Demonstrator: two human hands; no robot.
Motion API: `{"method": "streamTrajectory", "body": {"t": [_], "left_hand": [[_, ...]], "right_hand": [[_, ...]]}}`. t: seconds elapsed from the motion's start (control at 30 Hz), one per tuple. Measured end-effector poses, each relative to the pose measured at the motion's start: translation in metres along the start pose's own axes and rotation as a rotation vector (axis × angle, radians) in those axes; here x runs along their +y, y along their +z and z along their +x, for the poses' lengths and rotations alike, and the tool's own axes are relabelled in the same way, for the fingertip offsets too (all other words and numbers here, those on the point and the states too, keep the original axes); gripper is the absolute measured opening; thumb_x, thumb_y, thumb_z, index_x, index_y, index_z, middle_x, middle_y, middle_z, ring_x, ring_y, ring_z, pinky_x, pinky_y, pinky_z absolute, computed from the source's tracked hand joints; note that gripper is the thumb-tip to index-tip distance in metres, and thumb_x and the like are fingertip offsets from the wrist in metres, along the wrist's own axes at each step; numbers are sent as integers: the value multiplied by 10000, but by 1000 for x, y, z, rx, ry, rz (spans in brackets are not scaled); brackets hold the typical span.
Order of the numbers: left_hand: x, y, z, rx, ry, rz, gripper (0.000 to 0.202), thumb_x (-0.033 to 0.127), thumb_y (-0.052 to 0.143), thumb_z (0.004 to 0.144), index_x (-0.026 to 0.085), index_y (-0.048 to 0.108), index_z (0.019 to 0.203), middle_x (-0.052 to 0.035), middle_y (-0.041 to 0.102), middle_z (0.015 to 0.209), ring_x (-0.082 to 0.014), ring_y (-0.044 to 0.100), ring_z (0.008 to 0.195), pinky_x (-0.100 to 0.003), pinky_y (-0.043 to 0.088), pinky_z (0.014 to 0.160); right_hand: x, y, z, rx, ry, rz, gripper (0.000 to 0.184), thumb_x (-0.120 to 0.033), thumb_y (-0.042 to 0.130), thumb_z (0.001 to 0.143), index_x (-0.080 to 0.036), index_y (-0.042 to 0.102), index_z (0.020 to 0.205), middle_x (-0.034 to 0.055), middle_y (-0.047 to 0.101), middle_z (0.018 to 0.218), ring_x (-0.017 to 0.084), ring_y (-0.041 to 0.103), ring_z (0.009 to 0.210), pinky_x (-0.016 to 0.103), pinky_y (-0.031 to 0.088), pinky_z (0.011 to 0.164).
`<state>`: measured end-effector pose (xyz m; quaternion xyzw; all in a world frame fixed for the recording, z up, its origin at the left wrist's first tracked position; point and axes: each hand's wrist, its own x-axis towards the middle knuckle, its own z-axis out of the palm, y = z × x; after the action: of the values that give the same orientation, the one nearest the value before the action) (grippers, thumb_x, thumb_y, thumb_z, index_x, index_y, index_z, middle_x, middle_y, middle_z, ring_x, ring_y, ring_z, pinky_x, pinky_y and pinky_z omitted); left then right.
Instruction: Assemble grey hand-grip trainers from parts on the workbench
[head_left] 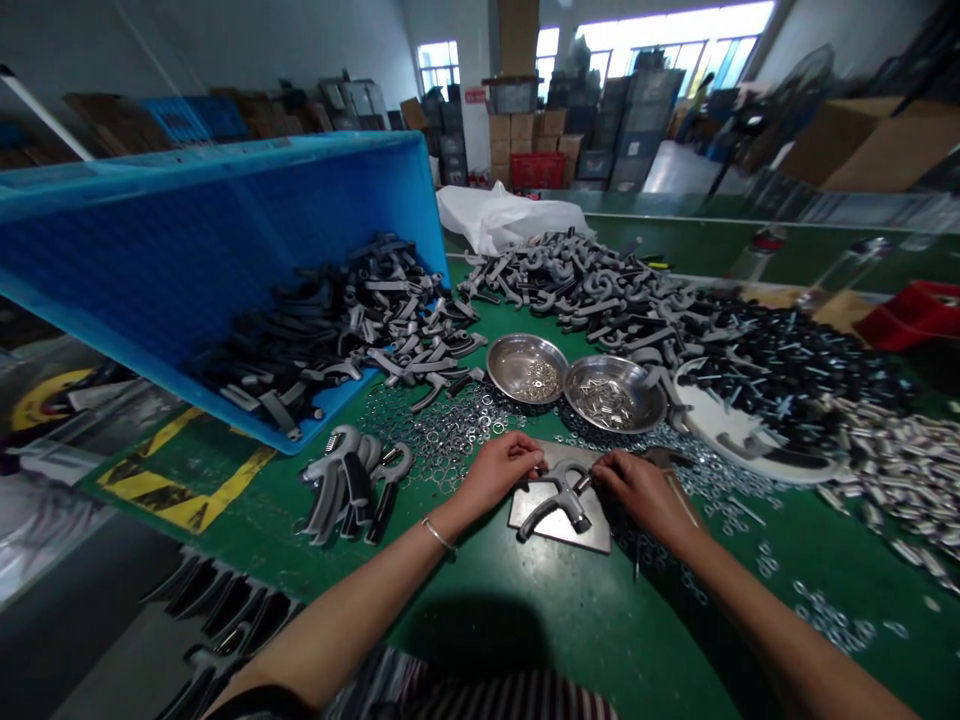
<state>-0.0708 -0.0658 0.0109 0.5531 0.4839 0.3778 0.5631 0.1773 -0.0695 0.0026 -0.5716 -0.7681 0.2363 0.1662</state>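
Note:
A grey hooked clamp part with a black-tipped handle (556,500) lies on a flat metal plate (598,535) in front of me. My left hand (506,470) is at the upper left of the plate, thumb and fingertips pinched together beside the hook; whatever is between them is too small to name. On the other side, my right hand (634,485) is also closed in a pinch, close to a small shiny cylinder (582,485) at the clamp part. I cannot make out what its fingertips hold. Several finished-looking grey and black clamps (345,485) lie grouped to the left.
Two metal bowls (517,350) (652,400) hold small fittings, with loose washers (442,430) around them. A tipped blue crate (247,230) spills handles at left. Heaps of grey hooks (592,280), black screw knobs (787,370) and metal sleeves (900,460) lie behind and right. A hammer (664,457) lies beside my right hand.

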Motion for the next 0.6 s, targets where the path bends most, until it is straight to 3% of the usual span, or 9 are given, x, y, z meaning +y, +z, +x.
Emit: {"method": "streamTrajectory", "body": {"t": [0.2,0.4,0.5,0.6], "left_hand": [[-5,22,3,10,307,564,73,242,647,882,184,662,841,-28,686,940,-193,612,976,-340,458,918],[-13,30,6,31,335,744,51,194,648,884,171,651,839,-38,665,939,-204,586,980,-344,432,909],[-11,33,5,34,342,834,82,217,635,904,165,643,841,-52,659,955,-217,582,988,-348,432,903],[-8,37,5,-19,446,1008,116,250,585,946,157,637,901,-71,651,973,-234,577,996,-368,428,904]], "right_hand": [[-9,1,-1,-24,-162,-336,189,-168,426,959,-198,579,852,141,663,922,288,577,967,374,460,838],[-21,-6,9,-93,-149,-517,140,-150,474,963,-171,596,898,134,679,882,261,630,850,327,474,735],[-28,-4,16,-114,-123,-553,145,-78,489,929,-152,613,914,157,699,898,277,652,905,316,468,712],[-22,-9,14,-138,-94,-550,82,-157,537,941,-173,614,920,123,718,894,248,678,858,291,471,681]]}}
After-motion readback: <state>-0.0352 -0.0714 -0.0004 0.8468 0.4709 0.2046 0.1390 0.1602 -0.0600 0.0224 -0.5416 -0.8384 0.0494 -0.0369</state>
